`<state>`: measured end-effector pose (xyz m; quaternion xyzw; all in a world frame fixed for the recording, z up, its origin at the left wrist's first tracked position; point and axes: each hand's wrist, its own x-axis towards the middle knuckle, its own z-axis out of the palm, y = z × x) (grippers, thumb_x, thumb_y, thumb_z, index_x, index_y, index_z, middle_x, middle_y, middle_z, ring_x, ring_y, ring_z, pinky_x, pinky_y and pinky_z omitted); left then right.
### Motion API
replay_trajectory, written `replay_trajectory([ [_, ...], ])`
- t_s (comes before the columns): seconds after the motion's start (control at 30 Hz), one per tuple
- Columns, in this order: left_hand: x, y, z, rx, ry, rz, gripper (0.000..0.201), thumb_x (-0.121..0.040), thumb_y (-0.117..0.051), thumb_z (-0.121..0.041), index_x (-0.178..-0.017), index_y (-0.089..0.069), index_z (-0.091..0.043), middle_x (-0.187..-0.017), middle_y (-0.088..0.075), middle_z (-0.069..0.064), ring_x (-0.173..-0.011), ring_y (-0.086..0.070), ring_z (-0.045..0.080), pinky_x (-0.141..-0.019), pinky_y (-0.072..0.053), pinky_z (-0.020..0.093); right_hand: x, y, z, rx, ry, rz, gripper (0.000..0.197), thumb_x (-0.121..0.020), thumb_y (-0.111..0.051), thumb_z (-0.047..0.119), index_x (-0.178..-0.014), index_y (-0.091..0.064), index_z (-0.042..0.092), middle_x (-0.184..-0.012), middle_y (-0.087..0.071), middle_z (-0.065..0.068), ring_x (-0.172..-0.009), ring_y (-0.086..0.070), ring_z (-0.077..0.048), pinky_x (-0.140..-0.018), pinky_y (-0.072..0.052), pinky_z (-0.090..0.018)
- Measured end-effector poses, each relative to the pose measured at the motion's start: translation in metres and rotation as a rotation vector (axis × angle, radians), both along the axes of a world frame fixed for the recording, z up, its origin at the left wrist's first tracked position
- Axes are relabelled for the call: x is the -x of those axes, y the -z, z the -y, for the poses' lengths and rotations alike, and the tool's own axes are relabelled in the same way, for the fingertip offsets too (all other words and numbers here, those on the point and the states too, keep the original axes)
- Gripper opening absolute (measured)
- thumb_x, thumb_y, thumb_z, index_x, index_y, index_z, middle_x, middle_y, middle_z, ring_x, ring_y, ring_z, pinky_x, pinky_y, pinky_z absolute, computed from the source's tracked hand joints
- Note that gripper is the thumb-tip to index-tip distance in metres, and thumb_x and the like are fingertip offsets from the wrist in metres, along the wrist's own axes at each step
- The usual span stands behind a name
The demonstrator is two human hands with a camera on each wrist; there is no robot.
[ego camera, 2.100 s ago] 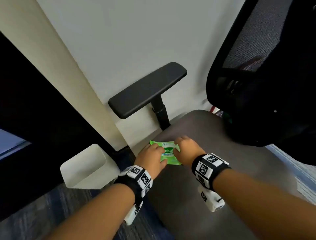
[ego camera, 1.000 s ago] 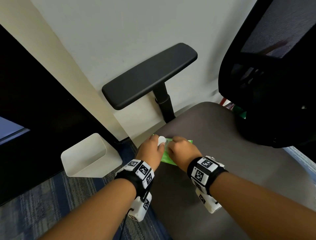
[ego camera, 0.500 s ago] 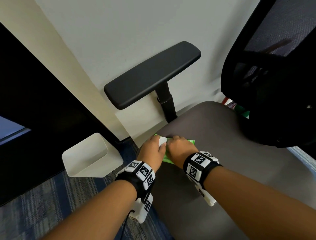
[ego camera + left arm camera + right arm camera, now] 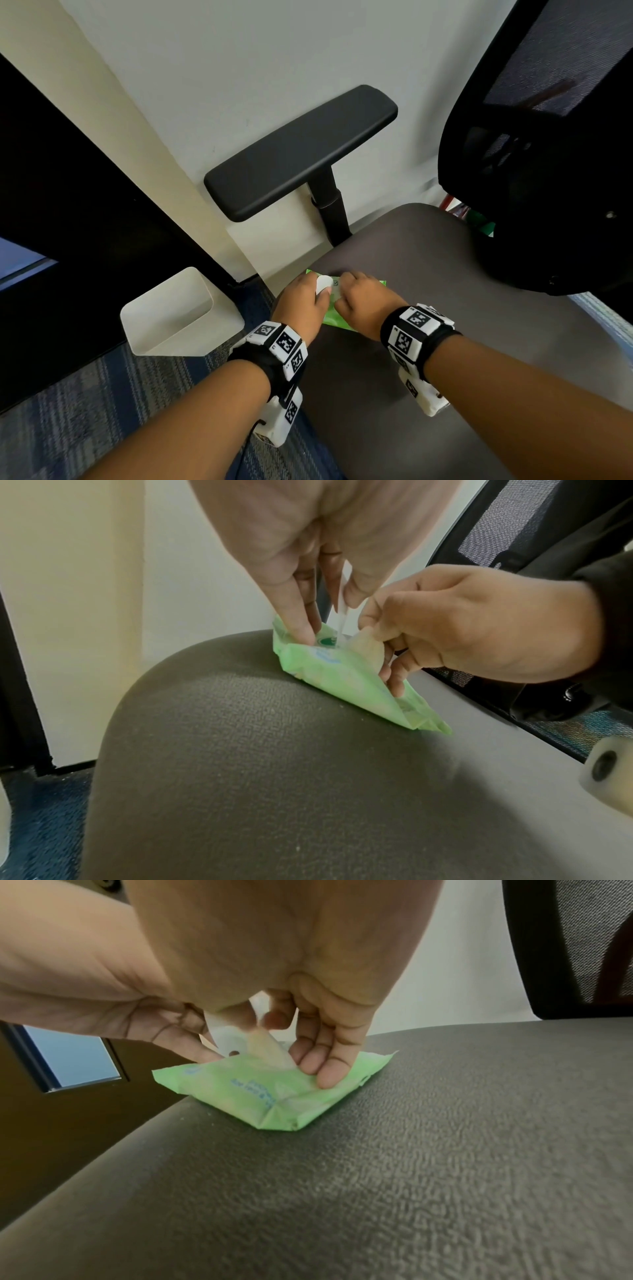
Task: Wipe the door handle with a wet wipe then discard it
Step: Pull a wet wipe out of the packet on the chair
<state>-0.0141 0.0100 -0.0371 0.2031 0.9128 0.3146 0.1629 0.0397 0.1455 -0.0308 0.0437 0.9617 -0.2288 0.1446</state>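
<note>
A green wet-wipe pack (image 4: 334, 317) (image 4: 346, 680) (image 4: 274, 1093) lies near the front left edge of the grey chair seat (image 4: 428, 308). My left hand (image 4: 305, 305) (image 4: 329, 588) pinches the pack's white seal flap (image 4: 323, 285) (image 4: 342, 607) (image 4: 226, 1037) and holds it lifted. My right hand (image 4: 363, 303) (image 4: 274, 1026) pinches the corner of a pale wipe (image 4: 368, 647) (image 4: 270, 1053) that sticks out of the opening, its other fingers resting on the pack. No door handle is in view.
A white bin (image 4: 178, 315) stands on the blue carpet left of the chair, beside a dark door (image 4: 68, 222). The chair's black armrest (image 4: 301, 154) and mesh backrest (image 4: 548, 137) rise behind the hands. A white wall is behind.
Both hands first lay on the closed pack. The left hand has since peeled the white flap up, and the right hand has reached into the opening and taken hold of a wipe.
</note>
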Motion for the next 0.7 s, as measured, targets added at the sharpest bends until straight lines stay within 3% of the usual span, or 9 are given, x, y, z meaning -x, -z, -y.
replay_trajectory([
  [0.1,0.0,0.0,0.0,0.002,-0.002,0.002,0.025,-0.09,-0.054,-0.023,-0.102,-0.057,-0.002,-0.101,-0.065,0.019,-0.092,-0.061,0.034,-0.082,-0.05,0.043,-0.001,-0.002,-0.002,-0.006,-0.023,-0.023,0.04,-0.09,-0.052,0.029,-0.122,-0.049,0.005,-0.121,-0.056,-0.014,-0.107,-0.054,-0.031,-0.086,-0.043,-0.035],
  [0.2,0.001,0.001,0.0,0.003,-0.004,0.004,0.026,-0.089,-0.054,-0.023,-0.103,-0.057,-0.002,-0.102,-0.065,0.019,-0.094,-0.061,0.034,-0.083,-0.05,0.043,-0.002,0.0,-0.004,-0.005,-0.047,-0.054,0.031,-0.096,-0.044,0.021,-0.119,-0.051,0.001,-0.123,-0.055,-0.017,-0.111,-0.052,-0.034,-0.09,-0.039,-0.034],
  [0.27,0.001,0.001,0.0,0.007,0.002,0.007,0.026,-0.089,-0.054,-0.023,-0.103,-0.057,-0.001,-0.102,-0.065,0.019,-0.095,-0.061,0.034,-0.084,-0.05,0.043,-0.002,0.002,-0.006,0.002,-0.041,-0.039,0.027,-0.099,-0.041,0.021,-0.114,-0.051,0.001,-0.117,-0.057,-0.018,-0.108,-0.053,-0.034,-0.086,-0.038,-0.034],
  [0.43,0.002,0.004,0.001,0.013,0.01,0.011,0.024,-0.088,-0.054,-0.023,-0.101,-0.057,-0.003,-0.102,-0.065,0.018,-0.094,-0.06,0.035,-0.083,-0.049,0.044,0.0,-0.001,-0.009,0.128,0.079,0.007,0.03,-0.102,-0.033,0.032,-0.104,-0.045,0.005,-0.094,-0.06,-0.016,-0.078,-0.052,-0.028,-0.068,-0.037,-0.032],
  [0.57,0.0,0.005,0.002,0.019,0.02,0.009,0.022,-0.086,-0.055,-0.028,-0.098,-0.058,-0.01,-0.096,-0.063,0.012,-0.087,-0.06,0.031,-0.079,-0.05,0.043,0.0,0.004,-0.014,0.236,0.223,-0.076,0.03,-0.101,-0.031,0.039,-0.086,-0.039,0.015,-0.069,-0.051,-0.003,-0.065,-0.05,-0.025,-0.062,-0.039,-0.033],
  [0.63,-0.003,0.004,0.003,0.007,0.072,-0.001,0.027,-0.084,-0.057,-0.034,-0.102,-0.062,-0.014,-0.104,-0.06,0.007,-0.092,-0.058,0.026,-0.083,-0.05,0.041,0.001,0.006,-0.017,0.31,0.361,-0.142,0.031,-0.101,-0.033,0.038,-0.079,-0.036,0.016,-0.062,-0.047,-0.001,-0.056,-0.047,-0.022,-0.058,-0.035,-0.031],
  [0.7,-0.008,0.005,0.005,0.054,0.184,-0.036,0.036,-0.083,-0.057,-0.037,-0.113,-0.063,-0.019,-0.123,-0.052,0.003,-0.111,-0.05,0.021,-0.096,-0.045,0.037,0.002,0.006,-0.02,0.377,0.48,-0.189,0.035,-0.101,-0.034,0.038,-0.077,-0.037,0.013,-0.061,-0.048,-0.003,-0.055,-0.048,-0.022,-0.057,-0.035,-0.03],
])
